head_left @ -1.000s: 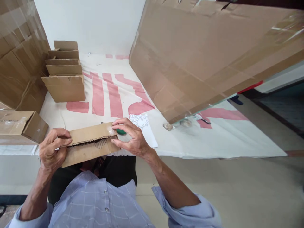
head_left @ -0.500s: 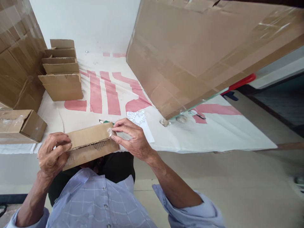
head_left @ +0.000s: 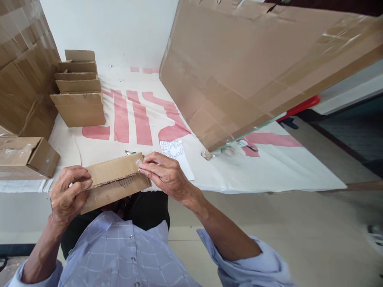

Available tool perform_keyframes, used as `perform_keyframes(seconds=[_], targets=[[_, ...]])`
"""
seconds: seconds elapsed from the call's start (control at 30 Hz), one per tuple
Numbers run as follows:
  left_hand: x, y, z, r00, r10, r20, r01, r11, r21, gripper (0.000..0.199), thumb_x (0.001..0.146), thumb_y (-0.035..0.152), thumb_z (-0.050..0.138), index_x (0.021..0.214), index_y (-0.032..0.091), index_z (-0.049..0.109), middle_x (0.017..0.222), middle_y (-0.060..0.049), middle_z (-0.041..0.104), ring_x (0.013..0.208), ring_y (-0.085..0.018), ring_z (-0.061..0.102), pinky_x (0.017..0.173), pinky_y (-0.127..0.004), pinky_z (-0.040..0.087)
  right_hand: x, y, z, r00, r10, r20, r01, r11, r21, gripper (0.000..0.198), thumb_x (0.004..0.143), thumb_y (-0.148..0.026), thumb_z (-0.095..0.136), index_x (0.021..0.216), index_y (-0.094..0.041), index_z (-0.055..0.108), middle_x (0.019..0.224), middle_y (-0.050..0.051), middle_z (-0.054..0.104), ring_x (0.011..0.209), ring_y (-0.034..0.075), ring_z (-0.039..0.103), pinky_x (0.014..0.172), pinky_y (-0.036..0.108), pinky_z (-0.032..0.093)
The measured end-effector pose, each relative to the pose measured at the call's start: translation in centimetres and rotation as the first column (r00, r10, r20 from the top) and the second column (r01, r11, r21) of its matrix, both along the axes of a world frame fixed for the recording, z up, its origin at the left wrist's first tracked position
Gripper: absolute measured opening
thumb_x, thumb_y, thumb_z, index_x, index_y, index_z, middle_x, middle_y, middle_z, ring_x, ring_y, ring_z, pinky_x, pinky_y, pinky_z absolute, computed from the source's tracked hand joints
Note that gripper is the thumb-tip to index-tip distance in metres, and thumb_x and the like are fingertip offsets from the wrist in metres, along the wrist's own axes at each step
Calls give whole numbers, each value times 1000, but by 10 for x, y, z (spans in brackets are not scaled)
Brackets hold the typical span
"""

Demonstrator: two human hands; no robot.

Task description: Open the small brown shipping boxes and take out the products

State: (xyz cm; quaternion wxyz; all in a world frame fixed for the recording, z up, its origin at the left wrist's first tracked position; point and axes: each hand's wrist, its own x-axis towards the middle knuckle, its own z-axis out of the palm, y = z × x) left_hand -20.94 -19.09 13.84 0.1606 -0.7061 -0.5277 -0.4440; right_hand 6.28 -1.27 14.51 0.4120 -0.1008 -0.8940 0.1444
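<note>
A small cardboard box [head_left: 116, 169] is held tilted at the table's front edge, a ragged seam running along the side that faces me. My left hand [head_left: 68, 193] grips its left end, thumb and fingers closed on the cardboard. At the opposite end my right hand [head_left: 167, 175] pinches a bit of clear tape [head_left: 139, 163] near the box's upper corner. The tape's far end is hidden by my fingers. Just behind the box, a green item [head_left: 138, 154] is mostly covered. A white sheet with small printed shapes [head_left: 172, 149] lies beyond my right hand.
Several open cardboard boxes [head_left: 79, 109] stand in a row at the back left. A taped box [head_left: 26, 157] sits at the left edge. One large cardboard box [head_left: 224, 71] fills the right rear. Glasses [head_left: 247, 144] lie beside it on the white cloth [head_left: 263, 171].
My right fingers have drawn closer together at the tape and the thumb has shifted. The box stays in my left hand. The view has moved slightly.
</note>
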Motion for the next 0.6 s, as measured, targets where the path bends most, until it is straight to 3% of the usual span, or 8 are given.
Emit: perform_keyframes(seconds=[0.23,0.4,0.6], targets=[[-1,3,0,1000,-14,28,14,1000,-1,28,91,0,63,95,27,70,98,-5,78,96,-23,76,83,-40,63,-2,9,-6,997,25,80,-39,984,174,27,106,-5,58,96,-24,74,92,6,73,87,20,71,75,35,67],[0,6,3,1000,-22,19,22,1000,20,26,91,-1,65,92,24,70,97,-4,77,95,-21,75,83,-37,63,-5,12,-8,994,2,110,-38,945,323,26,107,-3,54,96,-20,71,90,6,72,84,20,68,74,35,66],[-2,8,3,999,-44,16,44,999,29,30,88,-7,65,95,21,69,98,-6,75,97,-21,73,84,-36,62,-7,18,2,990,88,109,-111,967,230,20,110,-8,55,99,-18,68,90,7,72,85,20,69,72,34,65]])
